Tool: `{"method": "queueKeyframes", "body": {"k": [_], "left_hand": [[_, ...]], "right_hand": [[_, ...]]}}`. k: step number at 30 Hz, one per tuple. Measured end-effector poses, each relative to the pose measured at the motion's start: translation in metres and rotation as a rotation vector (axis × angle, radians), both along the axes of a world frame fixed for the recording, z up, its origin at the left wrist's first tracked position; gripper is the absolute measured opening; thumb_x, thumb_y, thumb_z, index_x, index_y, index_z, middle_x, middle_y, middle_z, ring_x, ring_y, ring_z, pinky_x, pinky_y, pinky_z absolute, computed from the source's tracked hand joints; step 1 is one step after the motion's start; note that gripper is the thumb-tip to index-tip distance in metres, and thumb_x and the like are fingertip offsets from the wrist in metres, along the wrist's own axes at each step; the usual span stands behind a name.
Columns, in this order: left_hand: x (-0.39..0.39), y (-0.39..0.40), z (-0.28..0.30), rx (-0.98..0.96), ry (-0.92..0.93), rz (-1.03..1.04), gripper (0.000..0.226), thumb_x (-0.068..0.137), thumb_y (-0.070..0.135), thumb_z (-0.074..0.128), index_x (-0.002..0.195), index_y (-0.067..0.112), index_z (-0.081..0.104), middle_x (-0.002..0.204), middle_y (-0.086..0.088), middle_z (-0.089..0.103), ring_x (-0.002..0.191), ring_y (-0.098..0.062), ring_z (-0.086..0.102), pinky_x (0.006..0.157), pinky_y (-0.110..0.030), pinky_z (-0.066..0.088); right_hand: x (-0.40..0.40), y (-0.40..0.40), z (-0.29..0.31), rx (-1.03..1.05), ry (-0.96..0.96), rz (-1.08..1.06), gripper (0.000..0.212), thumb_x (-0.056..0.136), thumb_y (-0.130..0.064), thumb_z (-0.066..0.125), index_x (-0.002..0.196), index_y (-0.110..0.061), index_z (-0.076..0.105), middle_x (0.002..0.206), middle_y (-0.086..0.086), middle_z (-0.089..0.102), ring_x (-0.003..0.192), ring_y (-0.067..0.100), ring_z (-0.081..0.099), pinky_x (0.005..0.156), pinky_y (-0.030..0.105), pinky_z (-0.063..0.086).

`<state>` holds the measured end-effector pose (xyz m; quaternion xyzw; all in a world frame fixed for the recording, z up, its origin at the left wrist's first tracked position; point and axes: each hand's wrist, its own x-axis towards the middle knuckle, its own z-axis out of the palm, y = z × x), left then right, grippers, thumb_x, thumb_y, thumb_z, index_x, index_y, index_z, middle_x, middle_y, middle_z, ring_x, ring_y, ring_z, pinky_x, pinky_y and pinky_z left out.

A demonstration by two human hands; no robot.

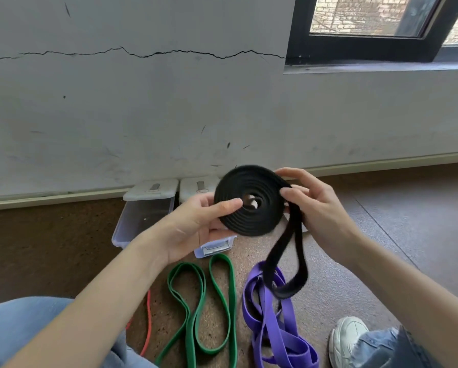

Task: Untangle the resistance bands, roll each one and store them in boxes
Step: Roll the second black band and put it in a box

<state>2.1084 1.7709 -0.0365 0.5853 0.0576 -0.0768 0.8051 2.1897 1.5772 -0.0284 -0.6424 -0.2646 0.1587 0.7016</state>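
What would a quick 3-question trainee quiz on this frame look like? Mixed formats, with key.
1. True or false: the black band is fully rolled.
2. Which band lies on the floor between the red band and the purple band? A) yellow B) green C) blue
3. Fill in: the left hand and right hand both hold the ____ band.

Key: 1 false, a tail hangs loose. 2 B, the green band. 3 black.
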Motion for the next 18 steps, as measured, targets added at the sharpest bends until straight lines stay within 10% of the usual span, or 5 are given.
{"method": "queueKeyframes", "body": {"k": [4,13,18], "left_hand": [[-0.003,-0.006,0.001,0.077,0.053,-0.142,0.042,0.077,0.041,0.066,0.112,0.018,0.066,0.11,-0.011,0.069,0.098,-0.021,0.068,0.073,-0.03,0.056],[0.009,-0.005,0.007,-0.207,0.036,0.319,0.03,0.069,0.03,0.065,0.088,0.007,0.068,0.077,-0.007,0.074,0.067,-0.015,0.071,0.056,-0.024,0.057],[0.012,-0.009,-0.004,-0.3,0.016,0.402,0.026,0.085,0.025,0.058,0.096,0.003,0.066,0.085,-0.011,0.074,0.074,-0.018,0.072,0.058,-0.027,0.058]], "right_hand": [[-0.006,0.006,-0.005,-0.104,-0.098,0.064,0.032,0.091,0.003,0.048,0.101,-0.019,0.069,0.091,0.004,0.073,0.087,0.015,0.068,0.075,0.023,0.054],[-0.004,0.008,-0.012,-0.038,0.059,-0.001,0.006,0.09,-0.012,0.058,0.095,-0.014,0.059,0.088,0.006,0.069,0.083,0.019,0.063,0.082,0.04,0.052],[-0.01,0.016,-0.019,-0.011,0.095,0.037,0.017,0.087,-0.014,0.061,0.102,-0.012,0.052,0.089,0.006,0.066,0.067,0.007,0.065,0.056,0.014,0.049]]}}
